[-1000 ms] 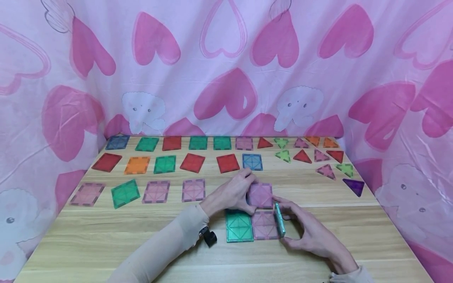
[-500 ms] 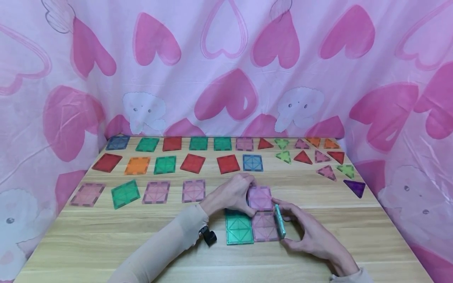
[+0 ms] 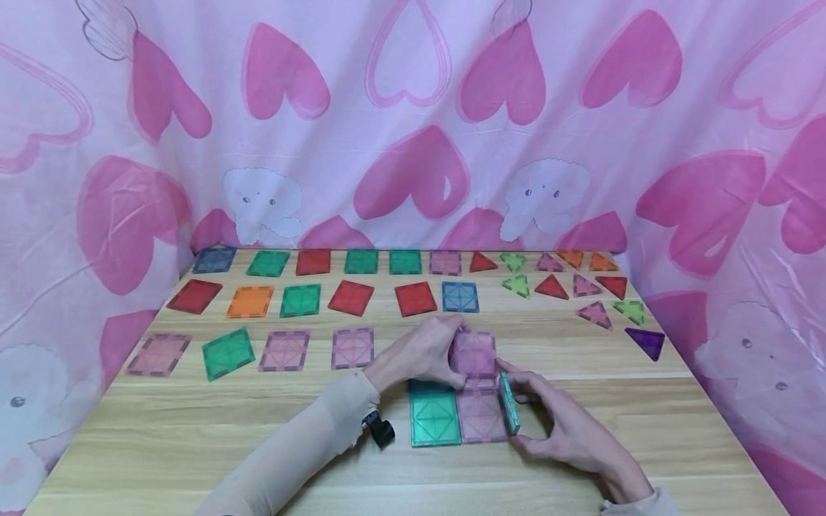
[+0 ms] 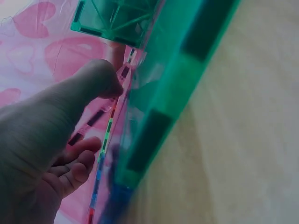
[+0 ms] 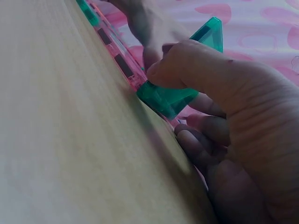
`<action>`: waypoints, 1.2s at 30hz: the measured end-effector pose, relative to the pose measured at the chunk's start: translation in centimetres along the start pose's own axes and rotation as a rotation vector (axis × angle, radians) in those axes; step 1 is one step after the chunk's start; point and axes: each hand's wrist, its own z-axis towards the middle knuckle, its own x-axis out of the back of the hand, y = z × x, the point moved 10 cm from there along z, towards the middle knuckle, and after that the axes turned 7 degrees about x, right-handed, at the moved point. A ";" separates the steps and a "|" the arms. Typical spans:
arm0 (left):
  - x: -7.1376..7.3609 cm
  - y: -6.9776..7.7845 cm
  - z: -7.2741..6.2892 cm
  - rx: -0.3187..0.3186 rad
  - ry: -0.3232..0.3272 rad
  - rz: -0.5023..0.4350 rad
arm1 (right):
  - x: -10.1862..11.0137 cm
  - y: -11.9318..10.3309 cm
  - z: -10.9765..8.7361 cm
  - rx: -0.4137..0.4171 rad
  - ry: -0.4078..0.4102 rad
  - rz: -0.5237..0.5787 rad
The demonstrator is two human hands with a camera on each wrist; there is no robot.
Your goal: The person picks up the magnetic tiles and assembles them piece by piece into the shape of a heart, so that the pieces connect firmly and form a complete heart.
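Note:
My left hand [image 3: 422, 351] grips a pink square magnetic tile [image 3: 475, 352] by its left side, raised at the far edge of a flat pink tile [image 3: 484, 417]. Beside that flat tile, on its left, lies a green square tile [image 3: 435, 419], its far edge partly hidden by the hand. With thumb and fingers my right hand [image 3: 571, 426] pinches another green square tile [image 3: 509, 403], standing on edge along the flat pink tile's right side. In the right wrist view, this upright green tile [image 5: 170, 99] meets the pink tile's edge [image 5: 114, 53].
Square tiles in rows cover the back and left of the wooden table, among them a red tile [image 3: 416, 298], a blue tile [image 3: 460, 297] and a pink tile [image 3: 353, 348]. Small triangles, including a purple triangle [image 3: 645, 343], lie at the back right. A patterned curtain [image 3: 413, 165] encloses the table.
The pink tile in my left hand dips slightly towards me, then rises again, with a pink strip now showing below it. My right hand and its green tile stay nearly still.

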 end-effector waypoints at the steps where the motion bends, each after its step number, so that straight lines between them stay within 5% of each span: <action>1: 0.2 0.3 -0.1 -0.013 0.014 0.000 | 0.0 0.1 0.0 -0.016 0.000 0.001; 7: 1.1 2.3 -0.5 -0.052 0.076 -0.113 | 0.1 0.0 -0.2 -0.022 0.019 0.007; 14: 0.2 2.6 0.2 0.032 0.018 -0.334 | 0.1 -0.6 0.0 0.039 0.038 0.002; 22: -0.8 3.1 0.5 -0.012 -0.024 -0.411 | 0.1 0.1 -0.1 -0.015 0.047 0.005; 32: -1.4 3.7 0.4 -0.080 -0.066 -0.366 | 0.2 0.5 -0.3 -0.092 0.045 0.001; 36: -1.1 3.5 -0.4 -0.072 -0.079 -0.263 | 0.2 0.6 -0.2 -0.120 0.060 -0.006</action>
